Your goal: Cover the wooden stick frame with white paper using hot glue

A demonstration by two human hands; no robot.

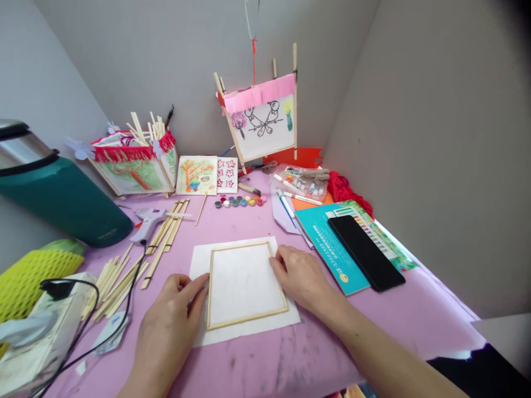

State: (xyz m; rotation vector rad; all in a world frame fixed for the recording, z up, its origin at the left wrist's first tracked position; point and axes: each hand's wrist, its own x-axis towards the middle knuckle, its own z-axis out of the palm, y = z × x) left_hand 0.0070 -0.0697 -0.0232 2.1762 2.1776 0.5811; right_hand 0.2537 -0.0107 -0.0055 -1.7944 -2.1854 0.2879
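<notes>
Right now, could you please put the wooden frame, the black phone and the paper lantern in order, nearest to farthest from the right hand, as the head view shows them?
1. Wooden frame: on the left, touching the right hand.
2. Black phone: to the right, on the teal book.
3. Paper lantern: straight ahead, at the table's far end.

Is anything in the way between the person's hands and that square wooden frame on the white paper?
Nothing visible stands in the way: the left hand and right hand are already against opposite sides of the square wooden frame, which lies on the white paper.
</notes>
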